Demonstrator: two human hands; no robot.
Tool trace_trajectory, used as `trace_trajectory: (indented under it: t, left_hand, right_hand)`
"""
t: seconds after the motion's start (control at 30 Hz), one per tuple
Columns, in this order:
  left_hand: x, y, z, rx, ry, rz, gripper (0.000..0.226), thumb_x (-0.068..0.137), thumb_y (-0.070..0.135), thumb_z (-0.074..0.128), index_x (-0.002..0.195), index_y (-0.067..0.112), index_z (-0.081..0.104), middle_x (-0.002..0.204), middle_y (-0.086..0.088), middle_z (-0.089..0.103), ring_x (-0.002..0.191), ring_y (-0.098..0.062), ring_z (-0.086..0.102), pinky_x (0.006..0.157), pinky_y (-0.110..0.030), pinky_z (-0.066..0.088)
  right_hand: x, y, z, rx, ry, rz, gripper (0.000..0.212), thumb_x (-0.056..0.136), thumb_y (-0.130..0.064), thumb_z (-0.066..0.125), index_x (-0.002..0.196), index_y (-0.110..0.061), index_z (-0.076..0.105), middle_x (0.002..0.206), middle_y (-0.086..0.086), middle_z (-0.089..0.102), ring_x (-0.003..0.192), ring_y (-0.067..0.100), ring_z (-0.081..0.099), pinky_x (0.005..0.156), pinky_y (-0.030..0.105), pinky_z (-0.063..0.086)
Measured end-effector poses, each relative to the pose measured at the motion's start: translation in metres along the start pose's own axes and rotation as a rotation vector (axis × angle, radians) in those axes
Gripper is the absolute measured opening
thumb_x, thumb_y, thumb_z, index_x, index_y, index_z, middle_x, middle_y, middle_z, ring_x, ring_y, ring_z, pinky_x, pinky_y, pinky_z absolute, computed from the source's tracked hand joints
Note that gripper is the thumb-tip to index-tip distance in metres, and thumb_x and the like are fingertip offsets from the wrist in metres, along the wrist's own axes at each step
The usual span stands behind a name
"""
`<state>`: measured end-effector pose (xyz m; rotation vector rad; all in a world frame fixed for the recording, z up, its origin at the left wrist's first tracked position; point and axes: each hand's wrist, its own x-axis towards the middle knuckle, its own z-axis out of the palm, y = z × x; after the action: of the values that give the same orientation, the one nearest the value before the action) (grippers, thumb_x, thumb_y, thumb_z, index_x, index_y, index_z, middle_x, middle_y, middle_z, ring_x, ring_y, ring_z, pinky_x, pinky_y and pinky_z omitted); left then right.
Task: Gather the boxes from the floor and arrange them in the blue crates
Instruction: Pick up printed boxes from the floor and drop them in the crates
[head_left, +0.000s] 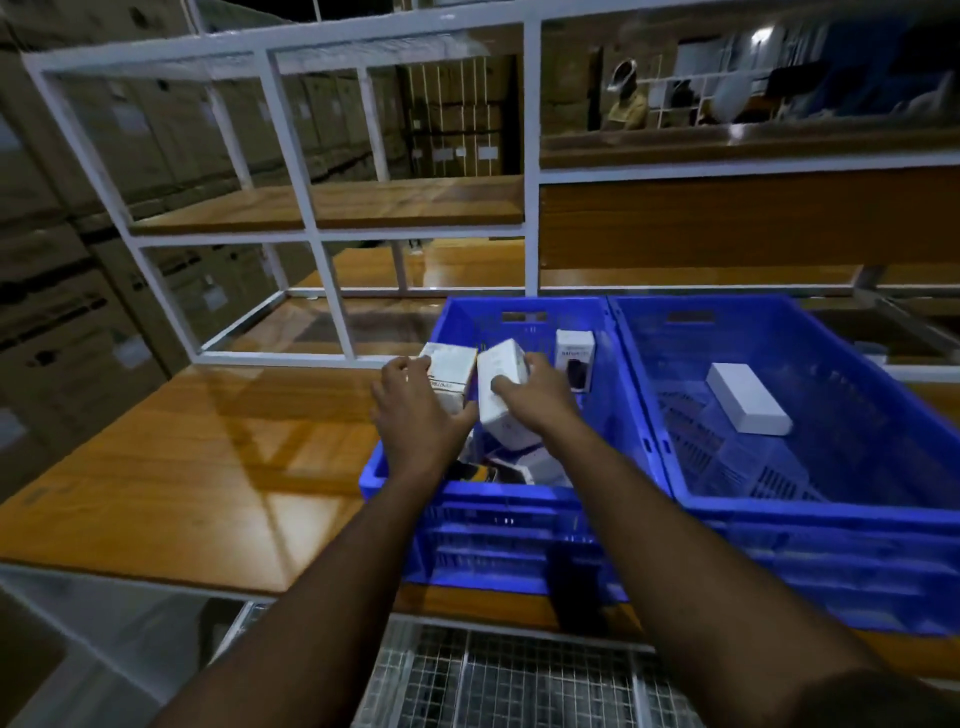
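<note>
Head — both hands (415, 410) (535, 400) grip boxes (452, 371) (501, 384) | left crate (498, 519) rim

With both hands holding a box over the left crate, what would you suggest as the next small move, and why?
Probably lower both boxes into the left blue crate. The left hand grips one white box and the right hand another white box, both above its interior, beside an upright box at the far wall.
</note>
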<state>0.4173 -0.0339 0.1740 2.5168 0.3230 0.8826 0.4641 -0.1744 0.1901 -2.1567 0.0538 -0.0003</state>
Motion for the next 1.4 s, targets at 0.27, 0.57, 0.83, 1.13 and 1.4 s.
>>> trace_trajectory:
  t: [0.27, 0.57, 0.83, 1.13, 1.4]
  left_hand:
    - [0.021, 0.002, 0.028, 0.083, -0.344, 0.005, 0.089, 0.069, 0.052, 0.08, 0.139, 0.013, 0.042, 0.139, -0.014, 0.042, 0.13, -0.033, 0.04, 0.102, -0.043, 0.04]
    - [0.031, -0.014, 0.046, 0.104, -0.57, -0.041, 0.089, 0.073, 0.049, 0.082, 0.142, 0.014, 0.038, 0.144, -0.012, 0.036, 0.123, -0.034, 0.051, 0.09, -0.047, 0.052]
    - [0.031, -0.017, 0.049, 0.144, -0.561, -0.01, 0.091, 0.08, 0.042, 0.078, 0.149, 0.012, 0.027, 0.15, -0.015, 0.032, 0.127, -0.038, 0.05, 0.088, -0.046, 0.05]
    - [0.029, -0.02, 0.047, 0.079, -0.502, -0.017, 0.049, 0.085, 0.034, 0.074, 0.125, 0.014, 0.056, 0.124, -0.007, 0.066, 0.116, -0.028, 0.061, 0.089, -0.039, 0.053]
    - [0.03, -0.021, 0.028, -0.166, -0.317, -0.006, 0.02, 0.089, 0.031, 0.065, 0.107, 0.023, 0.066, 0.102, 0.005, 0.073, 0.1, -0.019, 0.067, 0.083, -0.036, 0.054]
  right_hand:
    - [0.019, 0.004, 0.005, -0.401, -0.036, 0.027, 0.07, 0.092, -0.063, 0.044, 0.14, -0.012, 0.047, 0.142, 0.017, 0.048, 0.129, 0.039, 0.044, 0.097, 0.047, 0.042]
    - [0.032, 0.02, 0.016, -0.402, -0.004, 0.001, 0.073, 0.099, -0.062, 0.031, 0.155, -0.016, 0.024, 0.148, 0.018, 0.045, 0.13, 0.04, 0.047, 0.095, 0.048, 0.044]
    - [0.039, 0.023, 0.027, -0.415, -0.029, -0.123, 0.047, 0.101, -0.051, 0.038, 0.123, -0.017, 0.062, 0.123, 0.011, 0.065, 0.112, 0.034, 0.059, 0.084, 0.039, 0.046]
    - [0.036, 0.024, 0.03, -0.557, -0.146, -0.147, 0.031, 0.099, -0.032, 0.046, 0.107, -0.009, 0.065, 0.115, 0.014, 0.062, 0.096, 0.034, 0.06, 0.072, 0.035, 0.046]
    - [0.021, 0.011, 0.026, -0.491, 0.052, -0.174, 0.022, 0.097, -0.029, 0.048, 0.096, -0.014, 0.063, 0.095, 0.009, 0.067, 0.089, 0.031, 0.06, 0.071, 0.038, 0.049]
